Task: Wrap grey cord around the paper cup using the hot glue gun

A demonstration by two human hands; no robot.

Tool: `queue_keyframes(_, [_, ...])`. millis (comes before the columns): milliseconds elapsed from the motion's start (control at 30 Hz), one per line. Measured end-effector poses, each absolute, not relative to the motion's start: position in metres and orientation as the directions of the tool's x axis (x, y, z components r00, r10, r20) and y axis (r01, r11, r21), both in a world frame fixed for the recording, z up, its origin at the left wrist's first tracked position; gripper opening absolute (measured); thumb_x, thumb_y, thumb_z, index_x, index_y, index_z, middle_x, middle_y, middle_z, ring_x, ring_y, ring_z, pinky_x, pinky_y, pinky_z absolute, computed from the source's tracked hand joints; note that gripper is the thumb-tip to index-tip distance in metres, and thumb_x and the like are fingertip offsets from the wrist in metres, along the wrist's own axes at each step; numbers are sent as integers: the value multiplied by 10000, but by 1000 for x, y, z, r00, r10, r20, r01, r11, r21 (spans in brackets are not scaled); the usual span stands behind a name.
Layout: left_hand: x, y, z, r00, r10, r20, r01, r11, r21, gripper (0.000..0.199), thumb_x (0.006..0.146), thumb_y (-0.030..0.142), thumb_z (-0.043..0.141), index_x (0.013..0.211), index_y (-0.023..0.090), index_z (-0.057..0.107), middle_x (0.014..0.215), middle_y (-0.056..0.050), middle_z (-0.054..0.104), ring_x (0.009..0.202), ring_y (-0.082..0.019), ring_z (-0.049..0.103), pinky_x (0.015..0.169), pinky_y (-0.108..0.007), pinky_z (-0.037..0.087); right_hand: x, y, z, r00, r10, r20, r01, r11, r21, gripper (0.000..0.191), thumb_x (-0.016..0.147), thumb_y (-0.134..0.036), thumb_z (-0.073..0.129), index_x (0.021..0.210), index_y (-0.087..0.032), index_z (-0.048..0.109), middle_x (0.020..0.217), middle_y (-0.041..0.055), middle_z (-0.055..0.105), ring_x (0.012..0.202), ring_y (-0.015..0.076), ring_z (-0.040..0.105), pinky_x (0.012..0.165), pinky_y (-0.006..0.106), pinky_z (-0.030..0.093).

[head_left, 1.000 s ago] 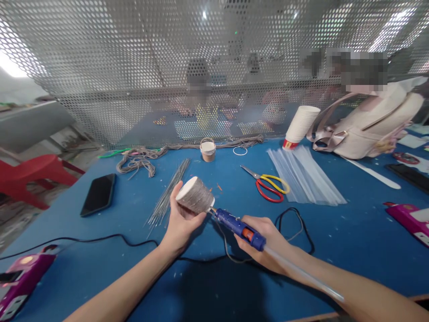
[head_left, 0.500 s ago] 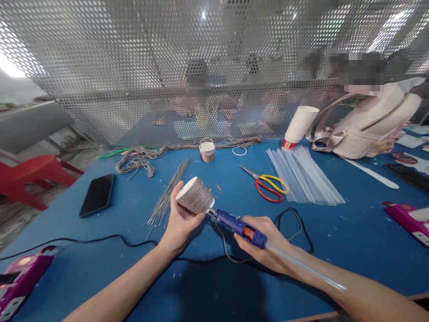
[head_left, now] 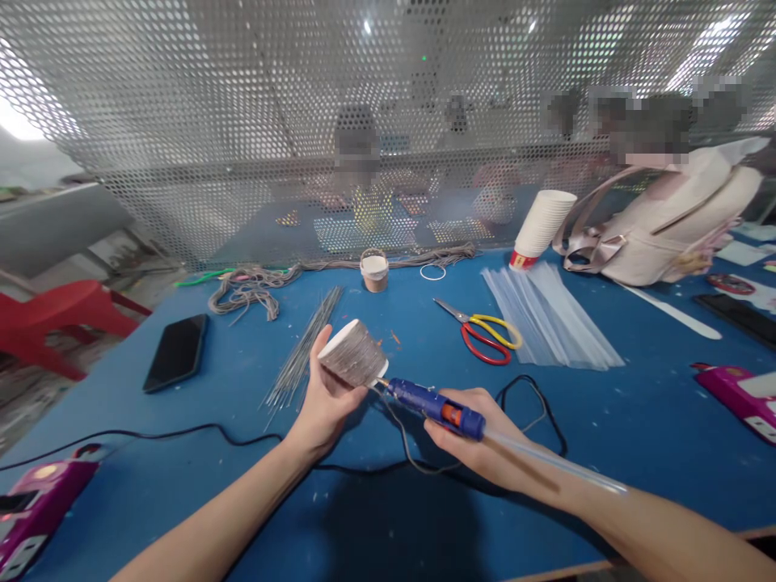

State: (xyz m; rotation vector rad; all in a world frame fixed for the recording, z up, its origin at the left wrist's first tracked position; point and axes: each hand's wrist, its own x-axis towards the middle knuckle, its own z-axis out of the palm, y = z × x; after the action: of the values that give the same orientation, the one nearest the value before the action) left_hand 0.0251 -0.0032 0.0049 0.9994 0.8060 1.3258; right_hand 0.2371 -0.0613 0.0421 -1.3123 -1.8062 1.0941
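Clock datum: the cord-wrapped cup (head_left: pixel 355 357); 12 o'clock points away from the wearer.
Perforated screen (head_left: pixel 242 121): stands across 12 o'clock, behind the work.
Blue table (head_left: pixel 655 453): supports the wearer's materials.
Backpack (head_left: pixel 667 226): at 2 o'clock, well apart.
Translucent strips (head_left: pixel 551 315): between 2 and 3 o'clock, lying flat.
Right hand (head_left: pixel 491 444): at 4 o'clock, wrapped around the glue gun (head_left: pixel 418 398) (trigger hidden; whether it is pressed cannot be told).
Left hand (head_left: pixel 327 412): at 7 o'clock, thumb and fingers pinching the cup from opposite sides.
Scissors (head_left: pixel 464 318): between 2 and 3 o'clock, nearer than the strips.
Cup position: held tilted above the table, one white end toward 10 o'clock, white rim toward 4 o'clock.
Small basket (head_left: pixel 376 279): at 12 o'clock, upright near the screen.
Cord tail (head_left: pixel 407 444): runs from near the rim toward 5 o'clock.
Nozzle (head_left: pixel 383 381): at the rim; actual contact unclear.
Step in hand: apparently gluing cord at the rim.
Next move: calls for a steady cup, a small bead of glue, then pressing the cord down, fingers kept off the hot tip.
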Motion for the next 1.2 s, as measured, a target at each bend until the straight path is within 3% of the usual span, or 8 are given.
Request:
queue_keyframes(567, [23, -3, 3, 119, 990, 76, -408, -21, 913, 1035, 594, 199, 860, 1440, 395, 297, 1386, -73, 550, 1217, -272, 589, 1060, -426, 446, 239, -59, 39, -244, 968, 65, 429, 167, -888, 286, 795, -314, 531, 590, -233, 348, 541, -51, 377, 503, 109, 289, 495, 260, 268])
queue_keyframes(867, [25, -3, 2, 55, 997, 59, -349, -36, 937, 1148, 548, 219, 879, 1484, 377, 234, 1363, -85, 542, 1227, -281, 566, 1061, -438, 436, 229, -64, 32, -324, 933, 160, 481, 307, -821, 206, 753, -235, 536, 624, -216, 376, 545, -53, 412, 492, 93, 361, 529, 245, 285])
queue_keyframes(1200, [25, -5, 8, 112, 993, 33, -451, 21, 892, 987, 569, 171, 871, 1394, 431, 398, 1458, -44, 491, 1253, -300, 560, 1084, -453, 422, 238, -59, 42, -229, 973, 27, 393, 118, -912, 286, 794, -289, 552, 590, -224, 363, 552, -48, 382, 517, 107, 297, 502, 259, 274])
